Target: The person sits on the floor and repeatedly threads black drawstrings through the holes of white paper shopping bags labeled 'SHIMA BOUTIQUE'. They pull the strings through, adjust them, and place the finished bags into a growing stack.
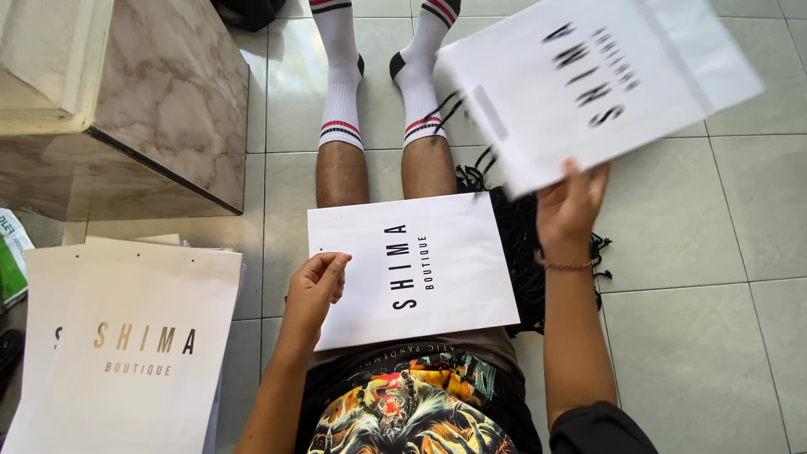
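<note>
right hand (570, 206) pinches a flat white bag (588, 84) by its edge out over the floor, left hand (318, 282) curled loosely on the lap bag (412, 267); thin grip, could slip or crease.

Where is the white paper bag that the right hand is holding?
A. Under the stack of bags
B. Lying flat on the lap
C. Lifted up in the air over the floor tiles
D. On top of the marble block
C: the right hand holds the white paper bag raised above the floor tiles, blurred as if moving, while another bag lies on the lap.
</note>
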